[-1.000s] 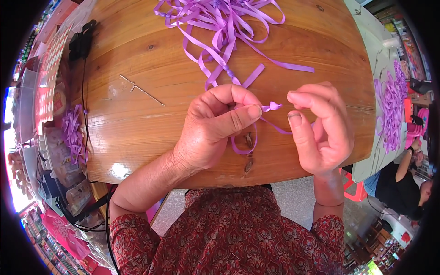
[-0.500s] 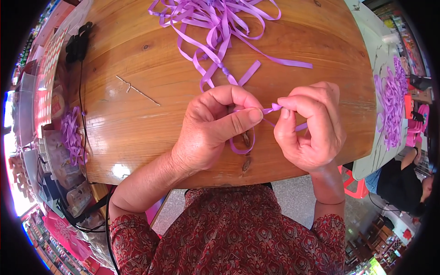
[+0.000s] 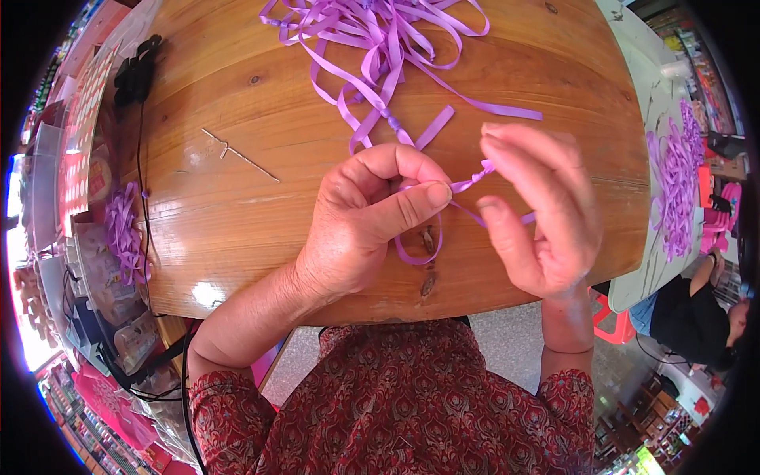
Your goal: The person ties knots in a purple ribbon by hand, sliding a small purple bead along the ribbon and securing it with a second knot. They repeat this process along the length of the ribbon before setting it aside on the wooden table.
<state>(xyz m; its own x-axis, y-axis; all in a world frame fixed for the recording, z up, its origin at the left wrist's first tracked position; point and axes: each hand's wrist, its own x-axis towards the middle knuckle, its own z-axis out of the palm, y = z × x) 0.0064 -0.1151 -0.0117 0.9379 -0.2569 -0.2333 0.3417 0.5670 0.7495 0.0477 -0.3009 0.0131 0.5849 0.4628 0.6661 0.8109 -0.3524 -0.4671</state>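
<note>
Between thumb and index finger, my left hand [image 3: 372, 206] pinches a narrow purple ribbon [image 3: 469, 183]. A small knot shows near the ribbon's upper right end, and a loop of it hangs below my left fingers. My right hand [image 3: 546, 206] is just right of the knot, thumb and fingers spread apart; part of the ribbon passes behind it. Beyond both hands lies a loose pile of purple ribbons [image 3: 380, 47], several with knots in them. A thin twisted wire-like piece [image 3: 237, 154] rests on the wood to the left of my left hand.
The wooden table [image 3: 214, 229] has a curved edge close to my body. A black cable and black object [image 3: 136, 73] lie at its left side, near another purple ribbon bunch [image 3: 127, 237]. More purple ribbons [image 3: 677, 186] lie on a pale table at right, where a person in black [image 3: 689, 321] sits.
My right thumb and fingers have opened and let go of the knot, the fingers lifting upward. My left hand keeps its pinch almost in the same place.
</note>
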